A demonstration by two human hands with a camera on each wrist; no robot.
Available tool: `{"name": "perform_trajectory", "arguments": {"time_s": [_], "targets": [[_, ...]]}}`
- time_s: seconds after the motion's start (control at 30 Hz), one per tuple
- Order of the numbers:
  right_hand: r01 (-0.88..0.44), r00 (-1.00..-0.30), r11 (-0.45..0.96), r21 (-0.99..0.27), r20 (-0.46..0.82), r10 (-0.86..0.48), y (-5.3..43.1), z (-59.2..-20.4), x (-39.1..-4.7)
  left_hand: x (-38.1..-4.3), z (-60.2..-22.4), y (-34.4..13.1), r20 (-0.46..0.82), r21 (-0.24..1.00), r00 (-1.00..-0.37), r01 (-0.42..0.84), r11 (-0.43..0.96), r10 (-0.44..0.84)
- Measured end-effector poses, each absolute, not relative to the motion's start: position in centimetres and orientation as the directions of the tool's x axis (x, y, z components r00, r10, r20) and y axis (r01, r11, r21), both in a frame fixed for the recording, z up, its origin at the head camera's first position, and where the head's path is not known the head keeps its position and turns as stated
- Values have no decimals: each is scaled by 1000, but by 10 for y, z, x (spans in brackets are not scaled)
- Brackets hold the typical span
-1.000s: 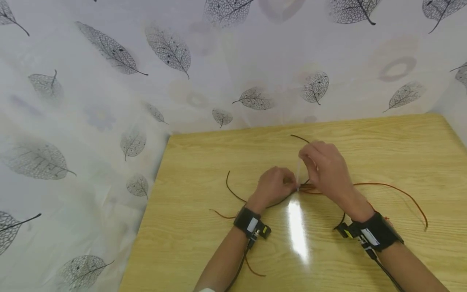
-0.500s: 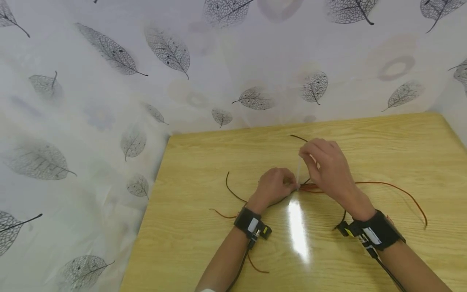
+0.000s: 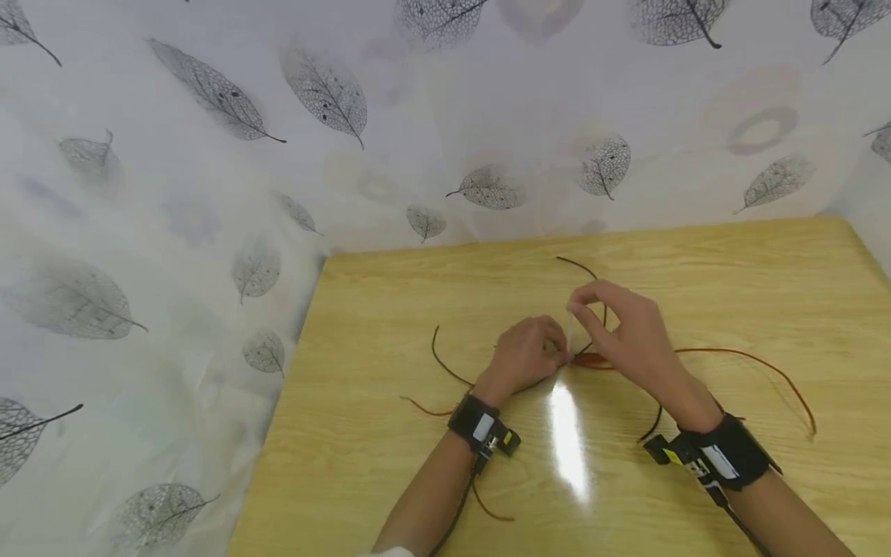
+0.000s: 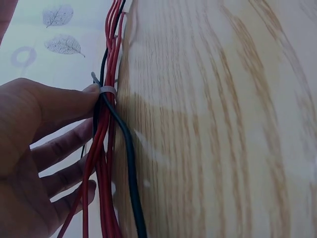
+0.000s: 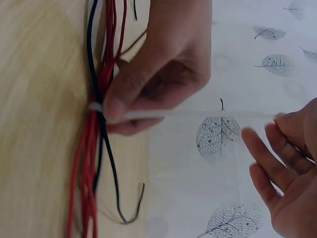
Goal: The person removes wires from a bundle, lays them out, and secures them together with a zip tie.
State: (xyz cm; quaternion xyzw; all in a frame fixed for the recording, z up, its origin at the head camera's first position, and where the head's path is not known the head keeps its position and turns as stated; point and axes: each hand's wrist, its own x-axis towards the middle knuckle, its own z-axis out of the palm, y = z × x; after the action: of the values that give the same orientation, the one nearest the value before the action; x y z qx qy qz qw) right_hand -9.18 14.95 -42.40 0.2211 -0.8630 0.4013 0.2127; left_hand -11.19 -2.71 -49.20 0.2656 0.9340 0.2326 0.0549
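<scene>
A bundle of red and black wires (image 5: 88, 148) lies across the table, with a white cable tie (image 5: 193, 114) looped round it. My left hand (image 3: 525, 352) pinches the bundle right beside the tie's loop (image 4: 108, 90), thumb against the wires, its other fingers partly behind them in the left wrist view. Above and to the right, my right hand (image 3: 626, 333) pinches the free end of the tie between thumb and finger. The strap runs taut from the bundle up to those fingertips, and the remaining right fingers are loosely bent.
Loose wire ends spread on the wooden table (image 3: 376, 309): a black wire (image 3: 445, 363) at left and a red wire (image 3: 766, 363) at right. A leaf-printed white sheet (image 3: 390, 100) hangs behind and to the left. Each wrist wears a black strap with a cabled camera.
My right hand has come down slightly and turned a little, still holding the tie's end. The left hand stays in place at the bundle.
</scene>
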Motion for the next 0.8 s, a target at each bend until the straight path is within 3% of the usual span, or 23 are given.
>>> {"name": "perform_trajectory", "arguments": {"time_s": [0.5,0.8], "targets": [[-532,-846,495,-687,463,-266,151,-435,-77,-107,-487,-32,14,465,-858,460,757,513],[-662,-743,453,-596,601,-294,148,-421,-83,-106,-489,-31,16,485,-851,466,740,525]]}}
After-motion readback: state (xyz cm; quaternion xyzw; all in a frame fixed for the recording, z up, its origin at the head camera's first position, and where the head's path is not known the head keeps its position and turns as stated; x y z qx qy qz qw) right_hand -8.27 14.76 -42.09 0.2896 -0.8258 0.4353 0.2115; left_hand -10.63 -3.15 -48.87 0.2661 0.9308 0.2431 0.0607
